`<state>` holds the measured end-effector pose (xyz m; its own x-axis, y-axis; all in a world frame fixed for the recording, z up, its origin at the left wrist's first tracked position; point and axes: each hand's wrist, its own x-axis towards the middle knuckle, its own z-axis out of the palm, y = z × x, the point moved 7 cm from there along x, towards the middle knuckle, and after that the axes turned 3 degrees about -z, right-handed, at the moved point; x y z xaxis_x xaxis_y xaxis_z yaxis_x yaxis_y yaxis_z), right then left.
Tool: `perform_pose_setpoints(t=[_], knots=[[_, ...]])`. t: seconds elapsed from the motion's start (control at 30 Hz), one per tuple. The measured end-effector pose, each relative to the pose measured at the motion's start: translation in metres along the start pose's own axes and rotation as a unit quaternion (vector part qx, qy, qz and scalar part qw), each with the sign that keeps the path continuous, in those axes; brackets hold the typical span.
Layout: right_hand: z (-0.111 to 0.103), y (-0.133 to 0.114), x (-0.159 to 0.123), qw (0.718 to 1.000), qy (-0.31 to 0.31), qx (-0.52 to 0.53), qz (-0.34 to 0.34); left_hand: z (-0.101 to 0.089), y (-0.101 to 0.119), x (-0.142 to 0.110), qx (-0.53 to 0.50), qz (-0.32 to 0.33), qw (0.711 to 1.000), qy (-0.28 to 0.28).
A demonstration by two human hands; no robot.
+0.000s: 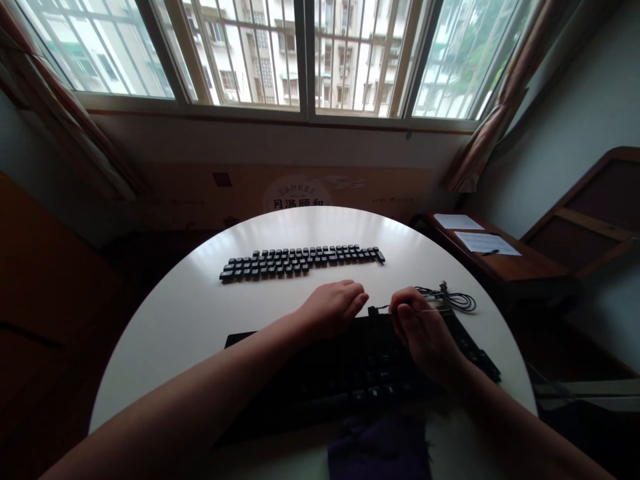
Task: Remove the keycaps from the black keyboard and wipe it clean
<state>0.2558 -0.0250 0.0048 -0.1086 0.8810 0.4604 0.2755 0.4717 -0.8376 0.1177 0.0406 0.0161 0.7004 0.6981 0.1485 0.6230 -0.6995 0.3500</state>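
Observation:
A black keyboard base (350, 377) lies on the round white table (190, 313) in front of me. Several black keycaps (300, 260) are laid out in rows farther back on the table. My left hand (333, 308) rests at the keyboard's far edge, fingers curled down and close together. My right hand (425, 330) hovers over the keyboard's right part, its fingers pinched on a thin wire tool (433, 309). The keyboard's coiled black cable (450, 298) lies just beyond my right hand.
A dark purple cloth (380, 447) lies at the table's near edge. A wooden side table (490, 257) with sheets of paper and a pen stands to the right. A window with bars and a cardboard box are behind the table.

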Motion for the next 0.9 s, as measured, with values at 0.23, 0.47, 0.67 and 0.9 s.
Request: perform_pose_setpoints(t=[0.23, 0.47, 0.67, 0.9], knots=[[0.005, -0.017, 0.003, 0.998, -0.042, -0.021, -0.051, -0.001, -0.001, 0.002, -0.133, 0.028, 0.991, -0.002], [0.002, -0.030, 0.006, 0.992, -0.013, -0.088, -0.086, -0.001, -0.003, 0.003, -0.153, 0.011, 0.988, -0.006], [-0.015, -0.042, 0.001, 0.967, 0.076, -0.163, -0.179, 0.002, -0.007, 0.002, -0.210, 0.006, 0.978, -0.008], [-0.017, -0.052, 0.006, 0.928, 0.068, -0.280, -0.236, -0.007, -0.003, 0.001, -0.277, -0.012, 0.958, -0.069]])
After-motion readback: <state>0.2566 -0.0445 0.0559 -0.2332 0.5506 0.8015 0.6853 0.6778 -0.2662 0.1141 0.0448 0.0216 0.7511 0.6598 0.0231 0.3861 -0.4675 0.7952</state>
